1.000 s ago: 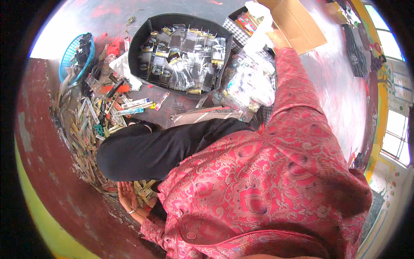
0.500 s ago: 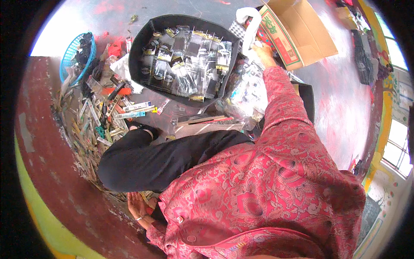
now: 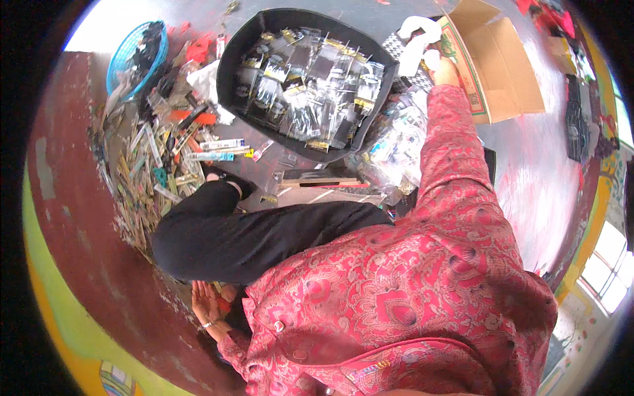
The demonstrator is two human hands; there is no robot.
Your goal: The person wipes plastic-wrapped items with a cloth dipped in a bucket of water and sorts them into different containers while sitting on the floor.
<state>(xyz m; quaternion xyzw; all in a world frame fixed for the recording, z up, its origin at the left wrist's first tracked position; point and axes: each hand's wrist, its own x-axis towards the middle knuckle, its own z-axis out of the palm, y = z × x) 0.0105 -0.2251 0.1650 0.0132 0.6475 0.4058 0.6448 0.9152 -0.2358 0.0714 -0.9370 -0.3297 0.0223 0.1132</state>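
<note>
My right hand [image 3: 444, 71] reaches out to the far right with its arm stretched. Its fingers are closed at a white strip of soft material [image 3: 422, 45], whose kind I cannot make out; the fingertips are partly hidden. Just left of that hand, clear plastic packaging [image 3: 396, 138] lies heaped. A large black tub [image 3: 231, 109] in front of me holds many small clear packets [image 3: 304, 86] with dark and yellow cards. My left hand [image 3: 206, 303] rests low at the left beside my knee, palm turned up, fingers stretched, nothing in it.
An open cardboard box [image 3: 508, 66] lies tipped at the far right. A blue basket [image 3: 115, 69] with dark material stands at the far left. Loose thin strips and packages [image 3: 142, 165] cover the floor by my foot. A brown-red band [image 3: 72, 218] borders the left side.
The view has shifted, so the tub, basket and box appear farther right. My right hand and the white strip have moved slightly right. My left hand stays by my knee, palm up.
</note>
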